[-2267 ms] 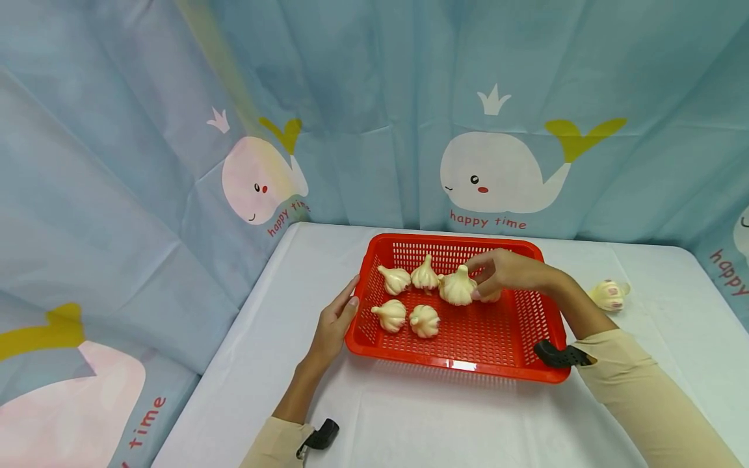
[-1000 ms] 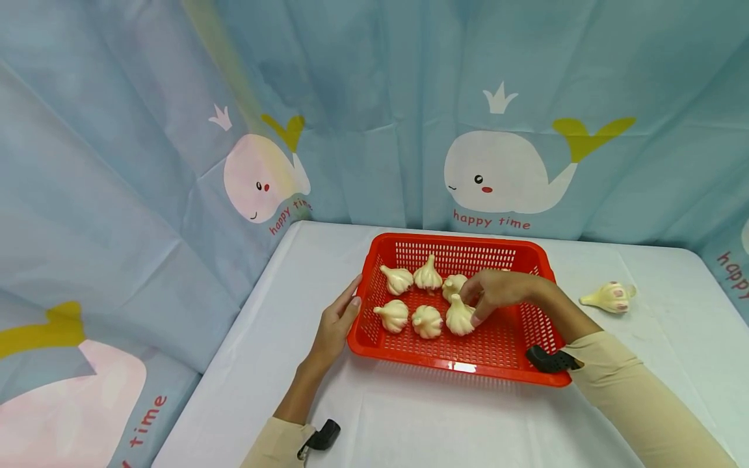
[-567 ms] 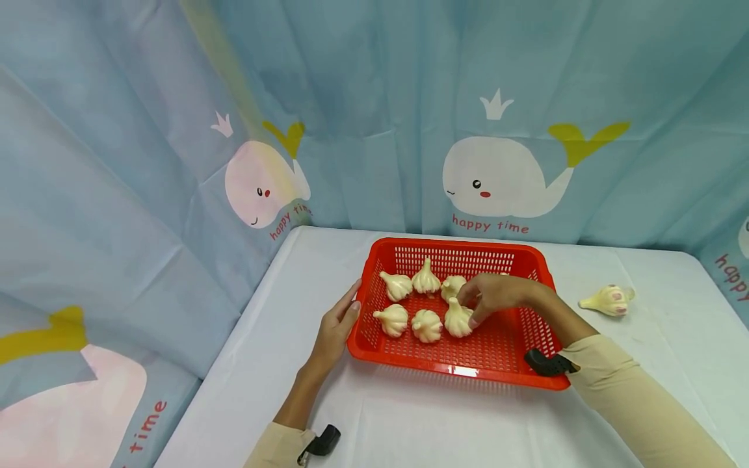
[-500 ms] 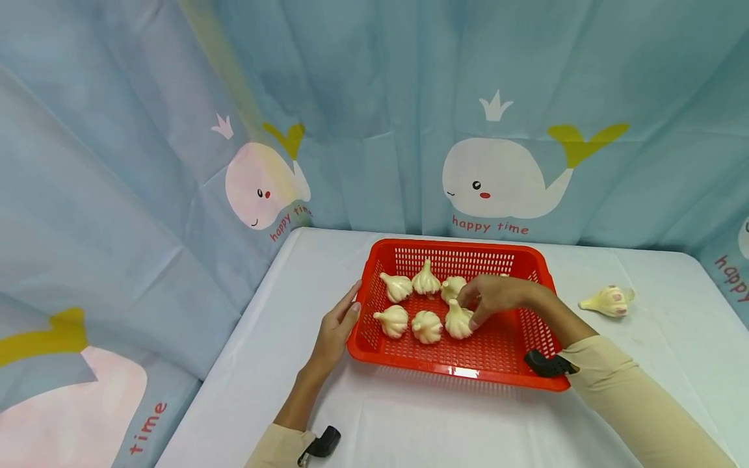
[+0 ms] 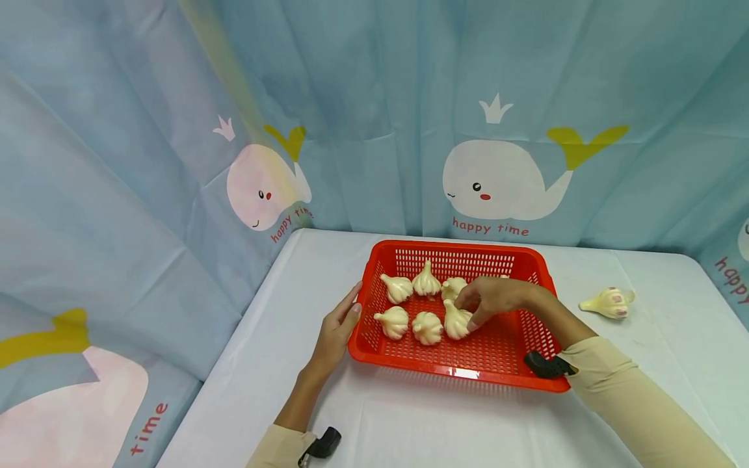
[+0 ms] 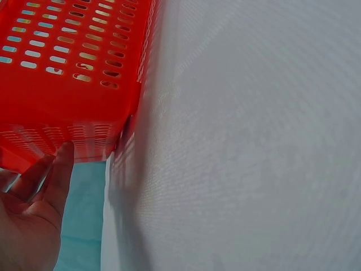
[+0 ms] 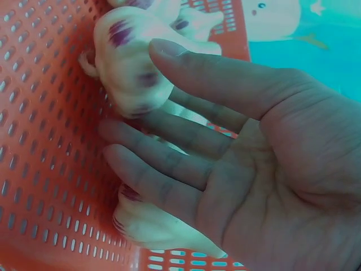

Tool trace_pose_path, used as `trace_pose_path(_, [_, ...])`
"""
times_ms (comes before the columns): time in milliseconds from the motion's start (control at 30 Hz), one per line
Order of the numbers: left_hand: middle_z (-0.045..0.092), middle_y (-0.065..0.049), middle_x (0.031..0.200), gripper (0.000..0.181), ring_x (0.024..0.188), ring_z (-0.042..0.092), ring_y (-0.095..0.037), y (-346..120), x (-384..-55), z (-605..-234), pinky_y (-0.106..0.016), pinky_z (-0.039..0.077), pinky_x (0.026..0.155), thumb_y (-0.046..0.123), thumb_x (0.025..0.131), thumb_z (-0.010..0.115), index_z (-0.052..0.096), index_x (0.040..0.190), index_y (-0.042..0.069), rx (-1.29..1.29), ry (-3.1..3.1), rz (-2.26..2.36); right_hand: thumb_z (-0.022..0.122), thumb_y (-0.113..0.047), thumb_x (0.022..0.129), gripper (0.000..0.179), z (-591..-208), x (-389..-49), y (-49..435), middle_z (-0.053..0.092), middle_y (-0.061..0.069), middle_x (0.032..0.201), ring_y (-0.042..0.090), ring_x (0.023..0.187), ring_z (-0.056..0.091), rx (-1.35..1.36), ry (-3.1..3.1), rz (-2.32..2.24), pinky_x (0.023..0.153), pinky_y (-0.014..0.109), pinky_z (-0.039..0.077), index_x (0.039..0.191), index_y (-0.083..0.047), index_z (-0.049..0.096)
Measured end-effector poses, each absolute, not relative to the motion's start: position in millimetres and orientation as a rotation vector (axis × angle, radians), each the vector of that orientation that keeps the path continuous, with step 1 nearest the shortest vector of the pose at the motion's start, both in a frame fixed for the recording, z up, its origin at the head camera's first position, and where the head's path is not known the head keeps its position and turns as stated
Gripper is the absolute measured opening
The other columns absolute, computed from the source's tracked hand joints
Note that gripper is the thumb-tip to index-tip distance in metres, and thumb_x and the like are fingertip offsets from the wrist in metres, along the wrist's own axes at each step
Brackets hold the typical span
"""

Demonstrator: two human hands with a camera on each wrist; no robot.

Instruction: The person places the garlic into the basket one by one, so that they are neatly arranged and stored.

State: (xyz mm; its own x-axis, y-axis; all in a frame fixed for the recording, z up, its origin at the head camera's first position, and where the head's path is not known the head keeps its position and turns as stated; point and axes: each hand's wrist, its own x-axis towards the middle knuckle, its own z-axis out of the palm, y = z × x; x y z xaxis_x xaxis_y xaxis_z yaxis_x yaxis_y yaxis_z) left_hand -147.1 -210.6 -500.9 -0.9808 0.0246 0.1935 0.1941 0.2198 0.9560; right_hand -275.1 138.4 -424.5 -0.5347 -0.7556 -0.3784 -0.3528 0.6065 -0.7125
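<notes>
My right hand reaches into a red plastic basket and pinches a garlic bulb between thumb and fingers. In the right wrist view the thumb lies on that bulb, low over the basket floor. Further bulbs stand in two rows: one bulb and another bulb in front, several behind, such as the upright bulb. Part of one more is hidden behind my right hand. Against the basket's left side rests my left hand, its fingers fairly straight in the left wrist view.
A single garlic bulb lies on the white tablecloth to the right of the basket. Behind and to the left hangs a blue curtain printed with whales. Each wrist carries a black camera mount.
The right hand has brought the garlic bulb from the back row down to the front row, where the bulb now leans slightly. The left hand stays at the basket's side.
</notes>
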Motion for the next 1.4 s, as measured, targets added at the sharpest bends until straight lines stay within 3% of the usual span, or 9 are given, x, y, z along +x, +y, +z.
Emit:
trace_pose_path(633, [0.044, 0.008, 0.166, 0.050, 0.152, 0.043, -0.014, -210.1, -148.5, -501.4, -0.026, 0.041, 0.118, 0.032, 0.113, 0.050, 0.045, 0.162, 0.028, -0.210, -2.334, -1.867, 0.082, -0.016, 0.091, 0.043, -414.2, -273.1, 145.6, 0.073, 0.012, 0.128, 0.035, 0.122, 0.066, -0.846, 2.139, -0.859, 0.100, 0.044, 0.060, 0.131, -0.004, 0.073])
trace_pose_path(967, [0.045, 0.008, 0.165, 0.049, 0.151, 0.045, -0.015, -210.7, -148.0, -502.4, -0.025, 0.044, 0.115, 0.033, 0.113, 0.050, 0.045, 0.162, 0.030, -0.219, -2.326, -1.881, 0.080, -0.017, 0.094, 0.052, -401.4, -265.6, 155.0, 0.071, 0.021, 0.129, 0.026, 0.111, 0.072, -0.818, 2.152, -1.018, 0.082, 0.036, 0.063, 0.141, 0.000, 0.064])
trace_pose_path(1133, [0.045, 0.008, 0.165, 0.049, 0.150, 0.046, -0.016, -210.6, -148.2, -502.3, -0.026, 0.046, 0.114, 0.033, 0.113, 0.050, 0.045, 0.162, 0.030, -0.218, -2.326, -1.881, 0.076, -0.016, 0.096, 0.052, -394.9, -260.9, 162.7, 0.067, 0.024, 0.129, 0.028, 0.113, 0.073, -0.812, 2.138, -1.130, 0.085, 0.040, 0.064, 0.143, 0.000, 0.062])
trace_pose_path(1300, [0.045, 0.008, 0.165, 0.050, 0.150, 0.046, -0.017, -210.6, -148.2, -502.5, -0.025, 0.046, 0.114, 0.033, 0.113, 0.050, 0.045, 0.162, 0.029, -0.211, -2.326, -1.884, 0.076, -0.019, 0.097, 0.051, -390.3, -255.7, 172.8, 0.068, 0.018, 0.127, 0.028, 0.112, 0.073, -0.814, 2.173, -1.190, 0.090, 0.048, 0.064, 0.143, -0.004, 0.063])
trace_pose_path(1400, [0.046, 0.007, 0.165, 0.050, 0.150, 0.046, -0.017, -210.5, -147.9, -502.3, -0.024, 0.045, 0.114, 0.032, 0.113, 0.050, 0.045, 0.162, 0.029, -0.209, -2.322, -1.888, 0.077, -0.022, 0.096, 0.049, -388.2, -252.2, 180.7, 0.070, 0.016, 0.126, 0.027, 0.111, 0.072, -0.807, 2.226, -1.216, 0.091, 0.044, 0.064, 0.141, -0.009, 0.064])
